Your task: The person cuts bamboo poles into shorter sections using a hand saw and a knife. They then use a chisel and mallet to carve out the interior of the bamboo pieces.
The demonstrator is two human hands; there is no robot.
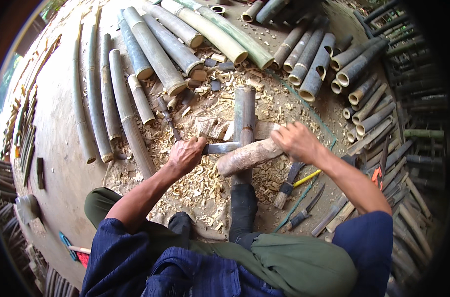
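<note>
My left hand (186, 154) is closed around the handle of a knife, its fingers hiding most of the grip. The knife blade (224, 148) points right and meets the side of a bamboo tube (244, 111). A wooden mallet (248, 157), a short round billet, is gripped at its right end by my right hand (296, 141). Its thick end lies across the tube beside the blade tip, partly covering both; whether it touches them I cannot tell. My foot in a dark sock (243, 208) is at the tube's near end. Under the tube is a rough log (212, 127).
Wood chips (197, 198) cover the ground around my feet. Long bamboo poles (153, 54) lie at the far left, with cut bamboo tubes (353, 69) at the far right. A curved knife (311, 205) and a hatchet-like tool (286, 188) rest near my right knee.
</note>
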